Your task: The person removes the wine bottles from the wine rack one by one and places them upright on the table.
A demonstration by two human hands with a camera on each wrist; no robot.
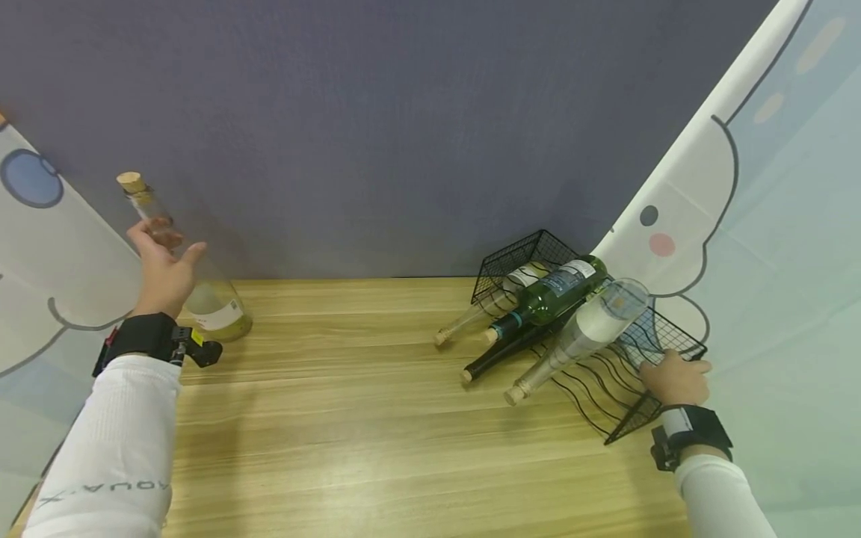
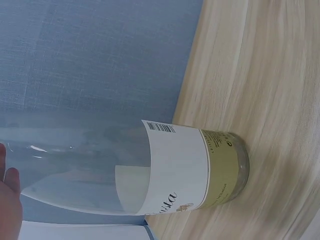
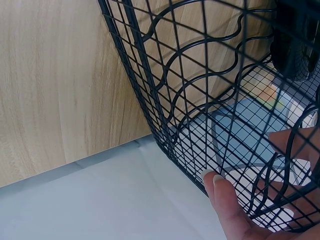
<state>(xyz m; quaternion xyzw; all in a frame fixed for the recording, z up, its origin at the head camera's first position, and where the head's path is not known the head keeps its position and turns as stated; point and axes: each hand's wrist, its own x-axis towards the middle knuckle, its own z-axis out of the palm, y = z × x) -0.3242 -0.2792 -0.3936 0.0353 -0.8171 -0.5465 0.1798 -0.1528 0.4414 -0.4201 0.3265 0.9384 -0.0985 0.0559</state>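
Note:
A clear glass bottle (image 1: 218, 306) with a cork stopper stands at the left of the table by the grey-blue wall. My left hand (image 1: 161, 265) is at its neck, fingers curled about the glass and thumb out to the side. The left wrist view shows the bottle's white and yellow-green label (image 2: 180, 170) close to the wood. On the right, a black wire wine rack (image 1: 628, 430) holds several corked bottles lying on their sides, among them a green bottle (image 1: 554, 295) and a clear bottle (image 1: 595, 325). My right hand (image 1: 676, 379) grips the rack's right end, its fingers at the mesh (image 3: 195, 145).
The wooden table (image 1: 350, 433) spreads between bottle and rack. A grey-blue wall (image 1: 350, 134) rises along its back edge. A pale printed sheet (image 1: 787, 299) hangs on the right, close by the rack, and another printed sheet (image 1: 40, 261) on the left.

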